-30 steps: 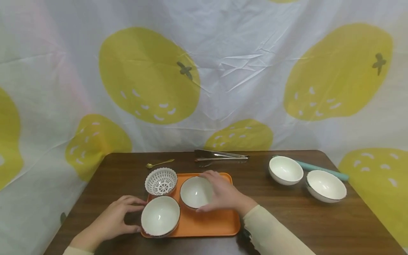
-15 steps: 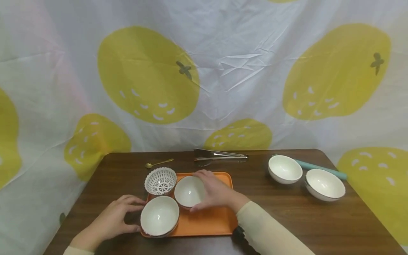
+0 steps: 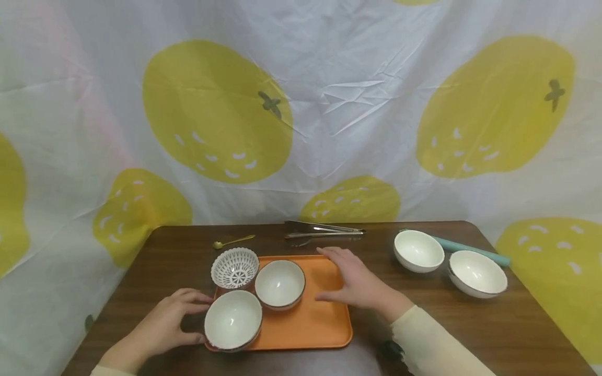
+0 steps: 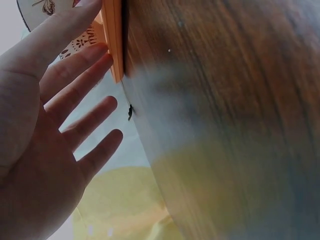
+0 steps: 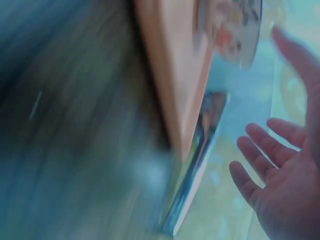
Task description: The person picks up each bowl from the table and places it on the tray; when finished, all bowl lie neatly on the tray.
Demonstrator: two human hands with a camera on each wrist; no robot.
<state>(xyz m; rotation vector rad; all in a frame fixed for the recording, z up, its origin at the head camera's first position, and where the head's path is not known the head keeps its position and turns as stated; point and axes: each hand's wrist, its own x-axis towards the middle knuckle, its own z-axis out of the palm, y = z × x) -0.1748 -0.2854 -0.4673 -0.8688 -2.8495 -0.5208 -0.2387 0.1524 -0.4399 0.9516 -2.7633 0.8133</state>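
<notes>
An orange tray [image 3: 310, 324] holds a patterned openwork bowl [image 3: 235, 267] at its back left corner, a white bowl [image 3: 233, 319] at its front left and another white bowl [image 3: 280, 284] near its middle. At the tray's left edge, my left hand [image 3: 164, 322] rests with fingers spread, close beside the front bowl; whether it touches bowl or tray I cannot tell. Over the tray's right part, my right hand [image 3: 359, 284] is apart from the middle bowl, with thumb and fingers spread and nothing between them. The right wrist view, blurred, also shows that hand [image 5: 285, 185] holding nothing.
Behind the tray lie metal tongs [image 3: 324, 230] and a small gold spoon [image 3: 232, 242]. Two white bowls [image 3: 418, 251] stand at the right, in front of a teal rod-shaped item [image 3: 475, 251]. A patterned cloth [image 3: 357, 136] hangs behind the dark wooden table [image 3: 376, 339].
My right hand slid the middle bowl left, close to the other two bowls, then let go and moved off to the right. My left hand has stayed almost still.
</notes>
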